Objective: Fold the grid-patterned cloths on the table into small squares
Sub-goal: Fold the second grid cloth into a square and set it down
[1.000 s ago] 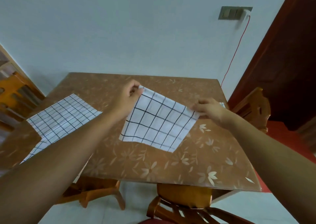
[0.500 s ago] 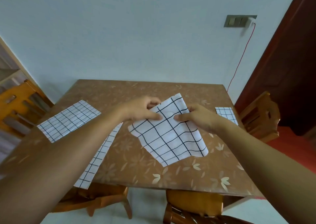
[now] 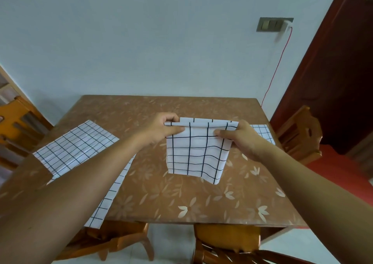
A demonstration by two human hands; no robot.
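Nearest: wooden chairs tucked under the near edge of the table, brown floral top. On the left, a big unfolded grid cloth lies flat w/ its near end hanging off the table edge, partly hidden under the left forearm.

Mid-table: the folded grid cloth is held up off the surface, lower part hanging free toward the near side, bottom right corner drooping a bit. Left hand has fingers closed in a pinch on the top left corner; right hand pinches the top right edge, thumb lying across the front. Top edge is doubled over, a back layer showing just above the front one.

Handling, my guess: thin, light, very soft fabric, no stiffness, so layers slip & sag unless kept taut. Best hold = both top corners, all layers pinched together, then lower onto the table & press the crease.

Farther right, partly behind the right hand, a small folded grid square lies flat, probably already done. Beyond: pale wall, switch plate
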